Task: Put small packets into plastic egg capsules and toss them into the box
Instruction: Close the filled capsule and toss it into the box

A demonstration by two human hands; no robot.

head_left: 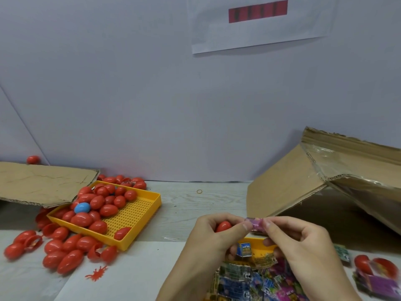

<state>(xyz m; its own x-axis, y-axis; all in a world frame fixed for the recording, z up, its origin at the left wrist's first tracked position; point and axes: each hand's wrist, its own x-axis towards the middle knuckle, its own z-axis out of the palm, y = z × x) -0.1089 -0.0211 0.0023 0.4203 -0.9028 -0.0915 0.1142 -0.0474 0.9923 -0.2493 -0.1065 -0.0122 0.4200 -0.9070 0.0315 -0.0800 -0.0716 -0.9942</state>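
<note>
- A pale wood-grain table (191, 205) runs under both hands, partly covered near the person by white sheets of paper (121, 276); a small red splat-shaped toy (96, 273) lies on that paper, below and to the left of the left hand.
- Beyond the hands stands a plain pale wall (152, 94), with a white printed sheet (260, 25) fixed high above them, bearing a red-and-black bar.
- A small rubber band (199, 191) lies on the table just beyond the left hand.
- The left hand (212, 237) curls round a red egg capsule (224, 226) held in its palm, while its thumb and forefinger also pinch one end of a purple packet (256, 223).
- The right hand (303, 242) pinches the other end of the same purple packet between thumb and fingertips, so the packet spans the gap between both hands, above the table.
- Directly beneath the hands lies a heap of colourful packets (249, 279) in a yellow tray whose rim (258, 241) shows between the wrists.
- Far to the left of the left hand sits another yellow perforated tray (134, 216), holding red eggs and one blue egg (82, 207); more red eggs (63, 248) lie scattered around it, beside a flat cardboard flap (43, 183).
- Beyond and to the right of the right hand gapes the open cardboard box (286, 187).
- At the right of the right hand lie an opened red capsule (368, 263) and purple packets.
</note>
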